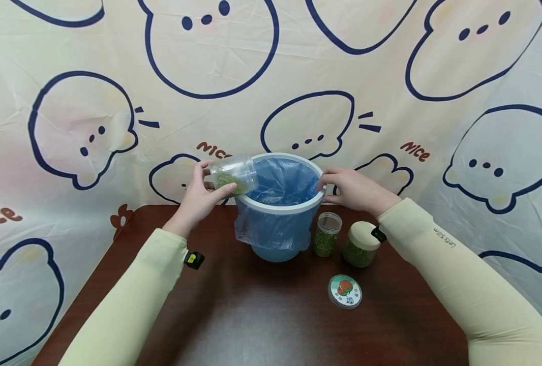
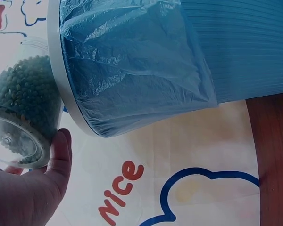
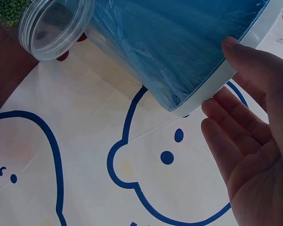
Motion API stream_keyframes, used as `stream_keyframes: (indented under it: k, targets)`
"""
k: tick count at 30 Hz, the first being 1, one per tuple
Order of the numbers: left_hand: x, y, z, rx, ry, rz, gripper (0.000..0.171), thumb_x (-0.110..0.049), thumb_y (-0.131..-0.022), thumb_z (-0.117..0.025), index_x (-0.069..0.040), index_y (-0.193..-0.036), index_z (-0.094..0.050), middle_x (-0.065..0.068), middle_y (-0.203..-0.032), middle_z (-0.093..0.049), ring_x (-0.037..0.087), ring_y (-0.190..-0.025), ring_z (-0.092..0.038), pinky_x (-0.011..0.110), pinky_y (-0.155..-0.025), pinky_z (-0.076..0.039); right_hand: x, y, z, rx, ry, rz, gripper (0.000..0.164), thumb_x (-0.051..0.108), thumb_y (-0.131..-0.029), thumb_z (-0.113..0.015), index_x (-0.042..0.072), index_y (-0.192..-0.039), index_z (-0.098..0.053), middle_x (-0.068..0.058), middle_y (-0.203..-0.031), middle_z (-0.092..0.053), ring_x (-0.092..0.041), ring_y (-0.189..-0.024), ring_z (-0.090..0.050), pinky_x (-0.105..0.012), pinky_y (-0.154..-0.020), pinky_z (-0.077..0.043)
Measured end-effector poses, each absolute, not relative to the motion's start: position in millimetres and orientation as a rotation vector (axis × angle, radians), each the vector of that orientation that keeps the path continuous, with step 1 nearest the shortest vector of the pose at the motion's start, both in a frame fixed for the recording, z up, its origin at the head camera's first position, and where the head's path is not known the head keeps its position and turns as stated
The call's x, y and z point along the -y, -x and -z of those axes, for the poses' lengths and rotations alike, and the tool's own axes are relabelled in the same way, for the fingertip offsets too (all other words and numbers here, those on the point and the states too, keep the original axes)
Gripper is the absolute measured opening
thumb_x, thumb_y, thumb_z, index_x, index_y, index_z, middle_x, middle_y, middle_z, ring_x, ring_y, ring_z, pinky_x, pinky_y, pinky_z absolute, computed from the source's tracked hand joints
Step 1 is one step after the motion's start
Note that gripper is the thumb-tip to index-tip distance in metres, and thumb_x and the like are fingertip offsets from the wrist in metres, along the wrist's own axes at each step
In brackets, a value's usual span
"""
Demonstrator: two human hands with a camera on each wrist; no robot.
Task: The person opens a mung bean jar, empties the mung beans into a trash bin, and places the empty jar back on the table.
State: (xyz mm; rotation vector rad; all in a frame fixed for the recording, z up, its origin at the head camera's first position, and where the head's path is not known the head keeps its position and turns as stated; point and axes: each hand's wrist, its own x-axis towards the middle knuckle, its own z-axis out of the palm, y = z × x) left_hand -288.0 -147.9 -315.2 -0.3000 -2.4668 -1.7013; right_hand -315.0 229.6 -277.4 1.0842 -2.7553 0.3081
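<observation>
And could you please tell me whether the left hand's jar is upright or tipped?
Tipped: the jar leans sideways, mouth toward the bin, green grains along its lower side.

With our left hand we hold a tilted jar of what look like green beans at the rim of a blue bin; our right hand grips the rim opposite. An open jar, a capped jar and a round lid sit rightward on our bench.
</observation>
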Motion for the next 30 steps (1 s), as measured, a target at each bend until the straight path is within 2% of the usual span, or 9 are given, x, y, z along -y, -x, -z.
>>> stream_keyframes:
  k: [6,14,22,30]
  targets:
    - [146.4,288.8,313.5,2.472,0.299,1.71,0.089,-0.038,-0.094,-0.074,-0.02,-0.16,-0.016,0.017,-0.159,-0.032,0.037,-0.121,-0.052,0.047,-0.095,-0.053,-230.9,317.1,279.4,2.751,-1.09,-0.315,0.019,0.015,-0.091,-0.08,0.013,-0.109,-0.074,-0.008,-0.12,-0.067,-0.024,-0.099,-0.065,-0.042,-0.084,-0.058]
    - [145.7,289.9,312.8,2.47,0.301,1.71,0.089,-0.038,-0.095,-0.073,-0.024,-0.162,-0.016,0.016,-0.16,-0.031,0.036,-0.12,-0.053,0.047,-0.095,-0.054,-230.4,316.4,279.3,2.748,-1.082,-0.304,0.019,0.016,-0.09,-0.081,0.014,-0.108,-0.074,-0.008,-0.119,-0.066,-0.024,-0.099,-0.064,-0.042,-0.084,-0.058]
    - [145.2,291.7,312.5,2.478,0.292,1.662,0.088,-0.042,-0.094,-0.074,-0.024,-0.161,-0.02,0.015,-0.158,-0.035,0.035,-0.117,-0.054,0.036,-0.086,-0.054,-229.0,315.7,279.3,2.752,-1.061,-0.314,0.019,0.018,-0.09,-0.082,0.018,-0.107,-0.074,-0.005,-0.118,-0.066,-0.022,-0.098,-0.064,-0.039,-0.084,-0.058]
    - [144.0,293.1,311.6,2.468,0.299,1.656,0.087,-0.042,-0.093,-0.075,-0.025,-0.161,-0.022,0.015,-0.154,-0.038,0.034,-0.116,-0.054,0.034,-0.081,-0.055,-230.0,314.3,280.1,2.74,-1.077,-0.323,0.019,0.018,-0.09,-0.082,0.017,-0.107,-0.073,-0.006,-0.119,-0.066,-0.022,-0.098,-0.064,-0.04,-0.083,-0.058]
